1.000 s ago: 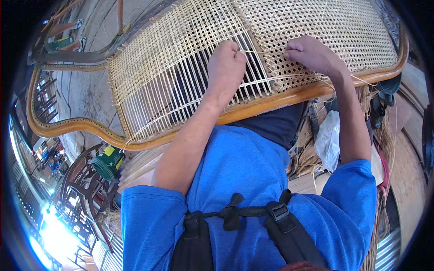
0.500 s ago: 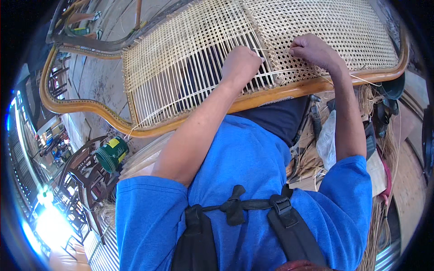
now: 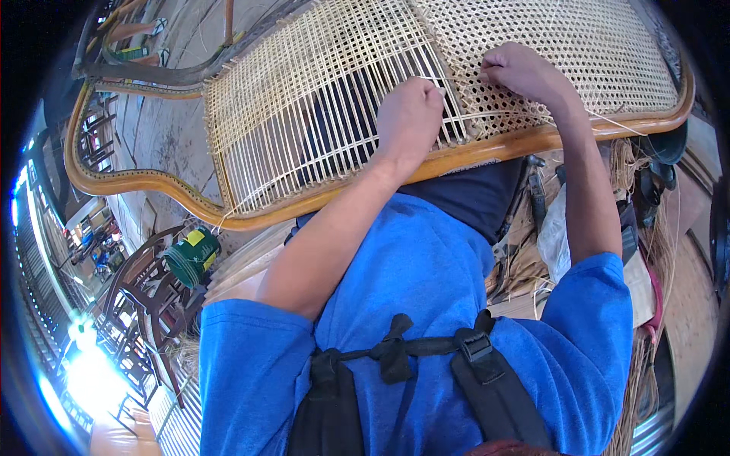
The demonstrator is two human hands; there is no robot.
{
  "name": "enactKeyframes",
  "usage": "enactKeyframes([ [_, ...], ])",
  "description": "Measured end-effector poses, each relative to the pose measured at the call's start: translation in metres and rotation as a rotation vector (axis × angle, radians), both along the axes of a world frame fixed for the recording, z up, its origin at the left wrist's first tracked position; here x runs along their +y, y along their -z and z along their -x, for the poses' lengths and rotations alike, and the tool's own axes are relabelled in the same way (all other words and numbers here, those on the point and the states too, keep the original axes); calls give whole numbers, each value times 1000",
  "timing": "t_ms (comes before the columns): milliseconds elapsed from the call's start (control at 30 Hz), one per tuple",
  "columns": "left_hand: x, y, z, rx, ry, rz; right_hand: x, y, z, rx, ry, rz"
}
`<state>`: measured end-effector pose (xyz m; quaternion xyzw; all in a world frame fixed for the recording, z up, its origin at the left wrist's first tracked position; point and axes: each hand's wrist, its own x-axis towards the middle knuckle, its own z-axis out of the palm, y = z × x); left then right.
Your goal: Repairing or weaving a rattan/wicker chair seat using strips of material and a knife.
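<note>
A bent wooden furniture frame [image 3: 525, 139] lies across my lap, with pale cane stretched over it. The finished right panel [image 3: 555, 45] has a tight open-hole weave. On the left panel [image 3: 281, 83], dense weave at the far side gives way to bare parallel strands near me. My left hand [image 3: 411, 114] is closed above those bare strands, beside the divider between the panels. My right hand [image 3: 525, 72] is pinched over the finished weave, just right of the divider. A thin cane strand [image 3: 452, 78] shows between the two hands; their fingertips are partly hidden.
Loose cane ends [image 3: 608, 121] stick out over the near rail. At the left stand a green bucket [image 3: 192, 257] and dark wooden chairs [image 3: 141, 285]. A clear plastic bag [image 3: 553, 235] and bundled cane [image 3: 639, 372] lie at the right. Another person's leg [image 3: 131, 30] shows at the far left.
My left hand has turned, its thumb side now more upward. My right hand has shifted slightly left and away from me. The frame has tilted a little in view.
</note>
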<state>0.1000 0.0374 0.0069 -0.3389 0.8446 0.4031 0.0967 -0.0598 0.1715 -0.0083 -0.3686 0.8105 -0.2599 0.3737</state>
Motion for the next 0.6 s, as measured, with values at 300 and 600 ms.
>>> enactKeyframes([
  [300, -26, -1, 5, -51, 96, -79, -2, -12, 3, -99, -3, -8],
  [600, -11, 1, 4, -25, -81, 21, -8, -1, 13, -196, 6, -115],
])
